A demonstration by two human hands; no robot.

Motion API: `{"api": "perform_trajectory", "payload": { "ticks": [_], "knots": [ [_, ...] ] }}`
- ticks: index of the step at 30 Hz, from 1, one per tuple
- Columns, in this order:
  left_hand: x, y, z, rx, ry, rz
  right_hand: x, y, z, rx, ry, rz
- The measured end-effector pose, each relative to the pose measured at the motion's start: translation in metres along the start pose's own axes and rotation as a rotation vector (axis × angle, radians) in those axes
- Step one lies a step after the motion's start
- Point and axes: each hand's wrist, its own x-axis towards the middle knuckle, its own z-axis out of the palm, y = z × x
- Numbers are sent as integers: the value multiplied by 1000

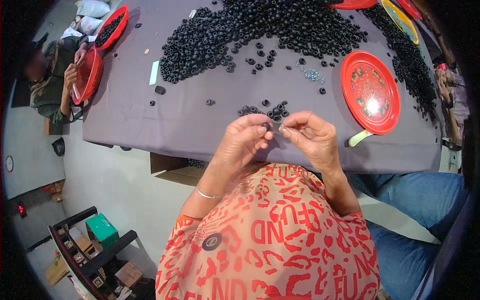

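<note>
We note white sacks (92, 9) at the table's far left corner, an open brown carton (175, 172) under the near edge, and a green box (102, 229) on the dark rack lower left.

- A red round plate (370, 92) with a pale handle, at right on the grey tabletop (130, 120).
- A red basket (88, 75), upper left, held by another person (50, 80).
- A second red basket (112, 27) of black pieces, top left.
- A yellow plate (400, 20), top right.
- A green box (102, 229), lower left, on the floor.
- A pale green strip (154, 73) on the tabletop, left of centre.
</note>
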Motion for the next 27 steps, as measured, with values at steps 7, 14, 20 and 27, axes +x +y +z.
{"api": "perform_trajectory", "payload": {
  "ticks": [7,14,20,27],
  "knots": [
    [-2,-9,2,-315,-10,-104,-2,-12,6,-298,25,-202],
    [-6,-14,2,-316,-31,-116,-3,-11,12,-476,27,-330],
    [-10,-14,1,-357,-81,-114,-6,-14,12,-551,27,-289],
    [-14,-15,3,-324,-18,-107,-7,-8,12,-519,26,-383]
  ]
}}
